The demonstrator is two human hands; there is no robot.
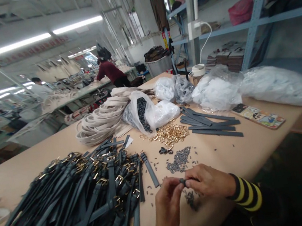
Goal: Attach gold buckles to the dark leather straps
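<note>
Dark grey plastic piece (182,181), tiny, sits pinched between my left hand (167,210) and right hand (209,182), both brought together just above the table (221,155). Loose matching pieces (190,199) lie right below them; piled straps (76,206) with brass buckles (118,180) sit to my left.

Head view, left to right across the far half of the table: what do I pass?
Coiled cream straps, clear plastic bag of dark pieces, loose gold buckles, flat dark straps, cartoon-printed flat item.
</note>
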